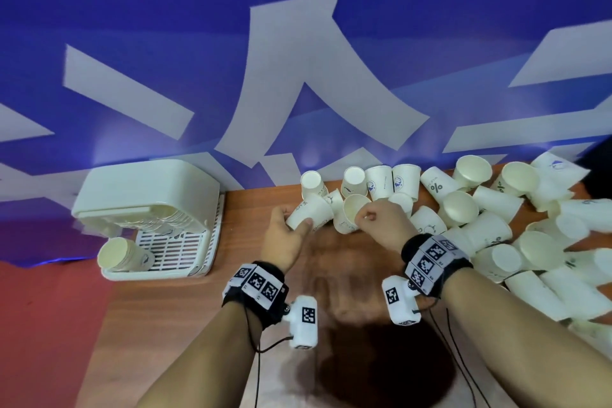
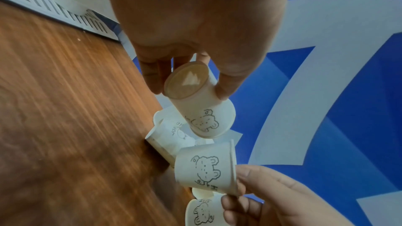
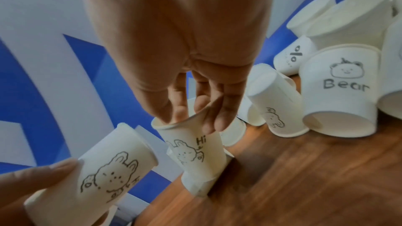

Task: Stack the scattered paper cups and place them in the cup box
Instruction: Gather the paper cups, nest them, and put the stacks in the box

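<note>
Two bear-print cups are held, one [image 1: 309, 214] gripped on its side by the left hand [image 1: 284, 235], one [image 1: 352, 214] pinched at the rim by the right hand [image 1: 384, 222]; few stacked in cup box [image 1: 149, 209], loose pile [image 1: 513, 235] remains.

Two hands [image 1: 284, 235]; one cup box [image 1: 149, 195]; dozens of paper cups [image 1: 460, 209], uncountable.

The wooden table [image 1: 185, 308] is carrying scattered white paper cups [image 1: 496, 209] at right and a white cup box [image 1: 149, 195] at left.
</note>
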Tool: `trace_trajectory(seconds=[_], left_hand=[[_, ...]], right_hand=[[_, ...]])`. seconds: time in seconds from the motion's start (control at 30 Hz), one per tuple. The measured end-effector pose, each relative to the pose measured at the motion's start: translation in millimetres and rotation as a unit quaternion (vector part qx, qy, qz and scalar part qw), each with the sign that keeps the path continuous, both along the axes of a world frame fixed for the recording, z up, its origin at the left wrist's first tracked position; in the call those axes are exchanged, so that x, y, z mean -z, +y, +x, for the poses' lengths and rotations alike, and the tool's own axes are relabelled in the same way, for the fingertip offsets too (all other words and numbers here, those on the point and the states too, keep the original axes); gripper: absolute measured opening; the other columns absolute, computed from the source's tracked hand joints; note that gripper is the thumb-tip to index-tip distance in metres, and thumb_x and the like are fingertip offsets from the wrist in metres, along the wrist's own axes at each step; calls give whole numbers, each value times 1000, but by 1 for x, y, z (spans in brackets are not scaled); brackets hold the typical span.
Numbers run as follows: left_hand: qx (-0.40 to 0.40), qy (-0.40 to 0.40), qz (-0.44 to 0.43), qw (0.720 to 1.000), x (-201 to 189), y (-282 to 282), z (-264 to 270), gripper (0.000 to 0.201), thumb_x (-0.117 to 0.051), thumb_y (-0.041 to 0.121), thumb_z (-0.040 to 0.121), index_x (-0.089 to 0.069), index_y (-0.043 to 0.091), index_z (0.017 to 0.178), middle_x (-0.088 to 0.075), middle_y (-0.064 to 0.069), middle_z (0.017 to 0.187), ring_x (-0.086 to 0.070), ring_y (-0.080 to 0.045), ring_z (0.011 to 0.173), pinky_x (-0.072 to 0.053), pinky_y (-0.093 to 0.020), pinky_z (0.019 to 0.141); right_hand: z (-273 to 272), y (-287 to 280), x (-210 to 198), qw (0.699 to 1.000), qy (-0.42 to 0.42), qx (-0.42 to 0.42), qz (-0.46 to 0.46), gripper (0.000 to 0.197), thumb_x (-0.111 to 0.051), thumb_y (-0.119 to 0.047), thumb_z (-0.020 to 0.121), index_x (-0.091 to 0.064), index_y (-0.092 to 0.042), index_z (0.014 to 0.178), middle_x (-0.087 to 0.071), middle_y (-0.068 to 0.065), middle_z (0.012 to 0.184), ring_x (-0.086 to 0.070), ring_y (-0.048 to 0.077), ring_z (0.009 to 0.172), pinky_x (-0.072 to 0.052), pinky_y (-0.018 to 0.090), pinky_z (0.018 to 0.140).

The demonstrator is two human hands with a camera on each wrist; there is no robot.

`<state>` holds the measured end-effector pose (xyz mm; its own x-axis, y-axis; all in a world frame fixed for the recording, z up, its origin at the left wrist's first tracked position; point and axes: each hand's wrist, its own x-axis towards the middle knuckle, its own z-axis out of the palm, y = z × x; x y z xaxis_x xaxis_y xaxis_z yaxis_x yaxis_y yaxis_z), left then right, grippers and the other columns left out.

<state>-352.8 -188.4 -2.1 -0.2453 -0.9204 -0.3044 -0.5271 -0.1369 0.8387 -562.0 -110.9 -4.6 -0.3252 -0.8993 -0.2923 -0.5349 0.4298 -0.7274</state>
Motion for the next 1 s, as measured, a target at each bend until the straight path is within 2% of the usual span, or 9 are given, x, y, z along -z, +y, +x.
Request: trace_trajectory(seconds=[0.13, 0.3, 0.4, 0.47, 0.57, 0.7, 0.83, 0.9, 1.0], left_hand=[[-13, 27, -5, 1000, -18, 4, 11, 39, -61, 48, 73, -50, 33, 108, -63, 3, 100, -65, -24, 87, -54, -49, 86], [-6, 43, -24, 999, -39, 5, 38, 30, -59, 38, 86, -48, 33, 113, -61, 4, 106, -64, -20, 95, -53, -50, 89], [-9, 48, -25, 999, -49, 4, 60, 40, -64, 35, 85, -47, 32, 120, -61, 4, 109, -63, -17, 98, -54, -48, 90], [-17, 51, -27, 998, -54, 2, 76, 50, -68, 40, 78, -46, 35, 123, -62, 4, 111, -64, -18, 99, -55, -48, 90], [-6, 57, -40, 998, -58, -4, 102, 57, -71, 26, 83, -44, 32, 132, -60, 7, 115, -61, -10, 98, -54, -38, 91], [45, 50, -49, 997, -69, -17, 139, 63, -66, 9, 83, -39, 34, 134, -62, 6, 112, -60, 4, 85, -52, -19, 79], [47, 56, -38, 997, -84, -33, 178, 74, -66, 10, 79, -34, 33, 141, -60, 4, 114, -60, -10, 102, -52, -30, 92], [34, 57, -49, 997, -86, -42, 200, 72, -68, 9, 81, -35, 30, 141, -58, 5, 115, -60, -9, 101, -51, -31, 91], [12, 63, -62, 996, -82, -57, 237, 66, -76, 23, 80, -38, 32, 133, -59, 5, 117, -63, -14, 99, -55, -33, 86]], right_hand=[[16, -1, -16, 999, -20, 23, -34, 23, -80, -37, 76, -68, -19, 69, -53, -8, 81, -54, 10, 76, -43, 26, 75], [45, -8, -36, 997, -26, 10, -74, 42, -80, -34, 77, -58, -1, 68, -51, -2, 75, -50, 16, 70, -40, 29, 67], [66, -16, -44, 995, -32, -1, -89, 38, -78, -34, 80, -53, -11, 63, -50, -5, 83, -51, 13, 77, -37, 20, 68], [81, -22, -48, 993, -52, -1, -108, 38, -78, -35, 79, -49, -21, 59, -52, -7, 90, -54, 11, 83, -43, 25, 78], [105, -26, -57, 993, -60, -6, -103, 36, -76, -37, 80, -50, -22, 61, -56, -4, 100, -58, 16, 91, -50, 39, 86], [142, -31, -74, 995, -43, -19, -92, 39, -75, -37, 82, -48, -16, 63, -54, -9, 82, -52, 14, 80, -38, 27, 67], [184, -48, -88, 995, -31, -37, -91, 42, -77, -39, 80, -47, -15, 63, -55, -7, 74, -52, 11, 73, -35, 24, 63], [208, -59, -93, 993, -30, -51, -103, 42, -77, -37, 79, -48, -13, 62, -56, -4, 76, -54, 12, 76, -37, 26, 67], [246, -76, -98, 992, -17, -79, -97, 36, -78, -31, 79, -51, -11, 65, -62, -1, 92, -56, 13, 86, -38, 25, 74]])
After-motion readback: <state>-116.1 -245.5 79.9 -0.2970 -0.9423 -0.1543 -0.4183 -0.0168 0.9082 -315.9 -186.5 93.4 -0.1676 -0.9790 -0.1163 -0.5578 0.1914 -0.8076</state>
